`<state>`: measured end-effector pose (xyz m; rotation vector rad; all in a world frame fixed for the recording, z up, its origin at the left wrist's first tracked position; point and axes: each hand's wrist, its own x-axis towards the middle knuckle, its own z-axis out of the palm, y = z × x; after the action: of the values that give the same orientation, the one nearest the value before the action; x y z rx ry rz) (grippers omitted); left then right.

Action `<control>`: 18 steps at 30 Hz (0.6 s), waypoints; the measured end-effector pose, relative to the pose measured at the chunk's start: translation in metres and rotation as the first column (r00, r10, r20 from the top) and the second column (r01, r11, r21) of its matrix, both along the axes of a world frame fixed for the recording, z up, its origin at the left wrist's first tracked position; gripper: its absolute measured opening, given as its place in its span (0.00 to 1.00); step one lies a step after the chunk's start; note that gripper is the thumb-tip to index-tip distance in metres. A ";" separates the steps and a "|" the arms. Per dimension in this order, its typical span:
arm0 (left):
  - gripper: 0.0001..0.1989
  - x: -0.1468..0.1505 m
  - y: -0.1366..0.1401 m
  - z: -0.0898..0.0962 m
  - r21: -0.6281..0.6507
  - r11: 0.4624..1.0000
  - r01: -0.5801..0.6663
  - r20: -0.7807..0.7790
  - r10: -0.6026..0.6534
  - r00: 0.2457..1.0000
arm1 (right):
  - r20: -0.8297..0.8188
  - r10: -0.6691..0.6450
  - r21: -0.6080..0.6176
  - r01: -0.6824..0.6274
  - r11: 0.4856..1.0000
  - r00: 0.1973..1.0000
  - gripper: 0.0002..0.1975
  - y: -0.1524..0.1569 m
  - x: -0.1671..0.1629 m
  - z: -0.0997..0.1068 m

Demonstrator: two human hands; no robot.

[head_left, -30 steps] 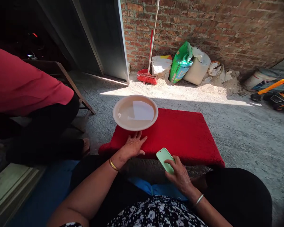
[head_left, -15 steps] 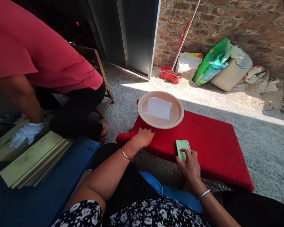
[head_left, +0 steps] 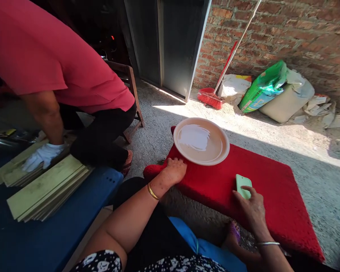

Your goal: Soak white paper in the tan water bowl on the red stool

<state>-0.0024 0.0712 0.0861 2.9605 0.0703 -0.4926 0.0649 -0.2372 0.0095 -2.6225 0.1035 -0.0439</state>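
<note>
My right hand (head_left: 253, 206) has its thumb and fingers on a light green, phone-shaped flat thing (head_left: 240, 182), at the red cloth covering a low bench (head_left: 268, 189). Its exact kind does not show. My left hand (head_left: 174, 170) rests on the near edge of the red cover, fingers forward and holding nothing. Just beyond it stands a wide, pale pink basin (head_left: 225, 151) on the bench's left end. What looks like water in it reflects a bright patch.
At left a co-worker in a red shirt (head_left: 87, 75) crouches, a white-gloved hand (head_left: 44, 156) on stacked thin boards (head_left: 48, 185) over a blue surface (head_left: 59, 234). A wooden chair (head_left: 134, 87), red broom (head_left: 211, 99) and filled sacks (head_left: 289, 98) stand beyond.
My right hand and the light green thing have shifted right along the red cover. My left hand stays at the bench edge. The whole view has swung slightly.
</note>
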 end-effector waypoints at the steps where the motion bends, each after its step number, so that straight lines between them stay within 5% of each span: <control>1: 0.20 0.001 -0.001 0.000 0.000 1.000 0.001 -0.013 -0.001 1.000 | -0.023 0.037 -0.007 -0.037 0.999 0.999 0.26 0.012 -0.007 -0.001; 3: 0.20 0.003 -0.002 -0.001 0.004 1.000 0.000 -0.030 0.000 1.000 | -0.070 0.237 0.043 -0.234 0.971 0.969 0.23 0.047 -0.031 -0.001; 7: 0.19 0.002 0.001 -0.007 0.017 1.000 -0.016 -0.006 0.016 1.000 | -0.065 0.582 0.241 -0.553 0.798 0.811 0.14 0.084 -0.060 0.001; 10: 0.20 -0.001 0.002 -0.006 0.028 0.999 -0.044 -0.001 0.044 0.999 | 0.036 0.417 0.228 -0.413 0.881 0.908 0.16 0.052 -0.025 0.002; 12: 0.20 -0.001 0.000 -0.004 0.024 0.999 -0.043 -0.008 0.043 0.999 | 0.050 0.213 0.130 -0.218 0.967 0.976 0.21 0.026 0.013 0.002; 14: 0.20 0.001 -0.002 -0.003 0.013 0.999 -0.032 -0.018 0.032 0.999 | -0.004 0.077 0.030 -0.077 0.997 0.997 0.25 0.017 0.039 0.002; 16: 0.20 0.004 -0.003 -0.004 0.007 0.999 -0.032 -0.019 0.032 0.999 | -0.056 0.063 -0.019 -0.064 0.998 0.996 0.25 0.030 0.039 0.000; 18: 0.20 0.007 -0.001 -0.007 0.014 0.999 -0.044 -0.016 0.045 0.999 | -0.074 0.202 0.020 -0.201 0.979 0.976 0.22 0.057 0.013 -0.002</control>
<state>0.0046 0.0698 0.0786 2.9613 0.1413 -0.5120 0.0780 -0.1806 0.0080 -2.6086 -0.1365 0.1267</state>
